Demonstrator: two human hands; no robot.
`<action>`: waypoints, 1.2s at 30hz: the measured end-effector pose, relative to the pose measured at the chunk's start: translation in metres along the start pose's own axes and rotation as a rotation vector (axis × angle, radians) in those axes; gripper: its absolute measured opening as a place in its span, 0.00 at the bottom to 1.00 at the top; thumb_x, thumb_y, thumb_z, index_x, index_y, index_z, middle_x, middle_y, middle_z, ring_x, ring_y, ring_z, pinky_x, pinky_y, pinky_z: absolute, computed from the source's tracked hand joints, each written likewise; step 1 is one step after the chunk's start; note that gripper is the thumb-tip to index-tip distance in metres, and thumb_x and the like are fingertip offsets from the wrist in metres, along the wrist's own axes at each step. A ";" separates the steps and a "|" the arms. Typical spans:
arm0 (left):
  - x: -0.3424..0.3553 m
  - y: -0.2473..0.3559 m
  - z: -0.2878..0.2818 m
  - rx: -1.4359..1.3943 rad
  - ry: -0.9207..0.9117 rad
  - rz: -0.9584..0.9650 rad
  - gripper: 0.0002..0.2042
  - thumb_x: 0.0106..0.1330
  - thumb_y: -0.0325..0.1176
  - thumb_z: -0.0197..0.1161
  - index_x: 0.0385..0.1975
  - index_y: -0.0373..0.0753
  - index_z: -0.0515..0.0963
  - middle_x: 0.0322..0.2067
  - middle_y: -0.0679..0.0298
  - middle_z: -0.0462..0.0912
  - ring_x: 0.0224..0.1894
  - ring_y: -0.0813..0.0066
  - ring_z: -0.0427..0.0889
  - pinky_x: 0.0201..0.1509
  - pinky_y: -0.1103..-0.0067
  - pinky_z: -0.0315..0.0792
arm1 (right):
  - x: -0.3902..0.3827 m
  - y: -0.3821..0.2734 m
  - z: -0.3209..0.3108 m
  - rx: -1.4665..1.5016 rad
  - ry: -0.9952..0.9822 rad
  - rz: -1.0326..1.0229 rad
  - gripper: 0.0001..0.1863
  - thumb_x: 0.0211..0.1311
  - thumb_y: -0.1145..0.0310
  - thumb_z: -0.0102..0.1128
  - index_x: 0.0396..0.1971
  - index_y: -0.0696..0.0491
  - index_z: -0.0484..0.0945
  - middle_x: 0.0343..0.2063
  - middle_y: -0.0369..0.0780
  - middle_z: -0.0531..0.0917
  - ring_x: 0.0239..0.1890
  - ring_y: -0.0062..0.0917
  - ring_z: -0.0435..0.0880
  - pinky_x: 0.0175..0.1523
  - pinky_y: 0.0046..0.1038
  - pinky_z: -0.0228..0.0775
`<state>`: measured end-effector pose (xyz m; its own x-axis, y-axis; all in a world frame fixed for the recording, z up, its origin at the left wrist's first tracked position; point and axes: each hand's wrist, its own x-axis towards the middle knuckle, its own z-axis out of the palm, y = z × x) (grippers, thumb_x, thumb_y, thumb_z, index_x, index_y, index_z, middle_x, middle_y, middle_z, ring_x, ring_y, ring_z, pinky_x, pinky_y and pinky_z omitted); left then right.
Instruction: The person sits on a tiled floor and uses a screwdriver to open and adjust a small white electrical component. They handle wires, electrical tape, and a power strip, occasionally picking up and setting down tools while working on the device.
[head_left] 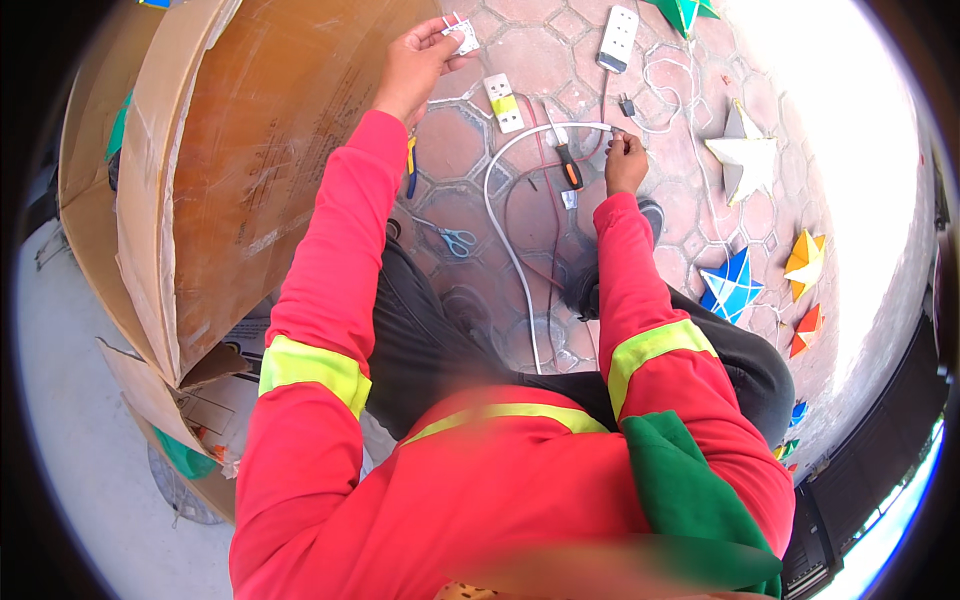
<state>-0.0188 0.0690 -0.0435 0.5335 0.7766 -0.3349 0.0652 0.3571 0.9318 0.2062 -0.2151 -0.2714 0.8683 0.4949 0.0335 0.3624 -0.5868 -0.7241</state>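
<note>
Beyond and left of the screwdriver [569,168], the left grip [413,62] pinches a small white fitting [464,38], seemingly raised for viewing; right of the screwdriver, the right grip [626,161] grasps a white cable [488,195] near its end (perhaps steadying it).

Left hand [415,62]: near twelve, gripping a white fitting [465,38]!
Right hand [626,162]: half past one, pinching white cable [497,165]!
Screwdriver [569,168]: one o'clock!
White star [744,155]: two o'clock!
</note>
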 end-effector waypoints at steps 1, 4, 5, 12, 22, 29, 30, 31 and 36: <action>0.002 -0.004 0.001 0.022 -0.002 -0.010 0.18 0.72 0.28 0.62 0.59 0.29 0.75 0.47 0.57 0.85 0.45 0.70 0.88 0.50 0.80 0.81 | -0.016 0.000 -0.008 -0.036 0.013 0.016 0.12 0.67 0.63 0.66 0.39 0.57 0.84 0.28 0.40 0.88 0.29 0.25 0.87 0.37 0.27 0.78; 0.011 -0.015 0.001 0.055 -0.021 0.031 0.17 0.74 0.32 0.62 0.58 0.30 0.76 0.45 0.59 0.85 0.45 0.71 0.87 0.47 0.81 0.80 | -0.058 -0.022 -0.017 -0.142 -0.103 0.056 0.14 0.63 0.61 0.68 0.41 0.54 0.84 0.35 0.43 0.86 0.37 0.35 0.86 0.45 0.35 0.77; 0.016 -0.019 0.003 0.043 -0.025 0.072 0.16 0.75 0.36 0.60 0.55 0.31 0.77 0.41 0.60 0.85 0.42 0.73 0.87 0.43 0.81 0.80 | -0.067 -0.032 -0.015 -0.184 -0.156 -0.010 0.14 0.61 0.61 0.68 0.42 0.52 0.84 0.38 0.44 0.84 0.41 0.40 0.84 0.48 0.40 0.75; 0.020 -0.014 -0.002 0.109 0.003 0.016 0.19 0.73 0.29 0.63 0.60 0.29 0.75 0.48 0.59 0.85 0.46 0.71 0.88 0.51 0.81 0.80 | -0.070 -0.039 -0.007 -0.040 -0.222 0.025 0.15 0.56 0.61 0.71 0.41 0.51 0.82 0.44 0.45 0.80 0.50 0.45 0.80 0.52 0.43 0.73; 0.008 0.000 0.014 0.105 -0.056 -0.078 0.19 0.74 0.32 0.61 0.61 0.29 0.74 0.49 0.57 0.85 0.47 0.71 0.87 0.50 0.82 0.79 | -0.035 -0.026 -0.029 -0.364 0.234 0.201 0.34 0.62 0.60 0.70 0.67 0.50 0.68 0.48 0.48 0.80 0.49 0.45 0.83 0.56 0.43 0.74; -0.001 0.006 0.016 -0.068 -0.170 -0.182 0.18 0.79 0.34 0.52 0.62 0.28 0.71 0.52 0.52 0.83 0.51 0.65 0.86 0.60 0.75 0.79 | 0.052 -0.045 -0.022 -0.289 -0.386 0.568 0.25 0.62 0.43 0.62 0.48 0.48 0.84 0.40 0.48 0.89 0.47 0.44 0.88 0.53 0.42 0.77; -0.002 0.009 0.017 -0.073 -0.171 -0.167 0.19 0.79 0.34 0.52 0.62 0.28 0.71 0.52 0.51 0.83 0.52 0.64 0.86 0.59 0.75 0.80 | 0.054 -0.046 -0.025 -0.282 -0.396 0.591 0.24 0.61 0.43 0.63 0.43 0.48 0.86 0.39 0.47 0.89 0.47 0.43 0.88 0.53 0.41 0.77; -0.003 0.011 0.017 -0.085 -0.177 -0.143 0.19 0.79 0.34 0.52 0.63 0.27 0.70 0.52 0.51 0.83 0.52 0.64 0.86 0.59 0.74 0.80 | 0.052 -0.047 -0.026 -0.314 -0.344 0.560 0.24 0.60 0.43 0.64 0.43 0.49 0.86 0.38 0.47 0.90 0.44 0.41 0.89 0.52 0.40 0.78; -0.005 0.020 0.020 -0.075 -0.179 -0.066 0.20 0.77 0.27 0.54 0.65 0.25 0.68 0.55 0.51 0.81 0.55 0.64 0.84 0.61 0.75 0.80 | 0.020 -0.051 -0.038 -0.342 -0.159 0.472 0.21 0.61 0.49 0.62 0.42 0.51 0.85 0.26 0.43 0.90 0.37 0.35 0.91 0.48 0.36 0.78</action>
<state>-0.0032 0.0622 -0.0206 0.6719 0.6481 -0.3585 0.0452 0.4472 0.8933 0.2180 -0.1996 -0.2071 0.9100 0.2055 -0.3600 0.0617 -0.9259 -0.3726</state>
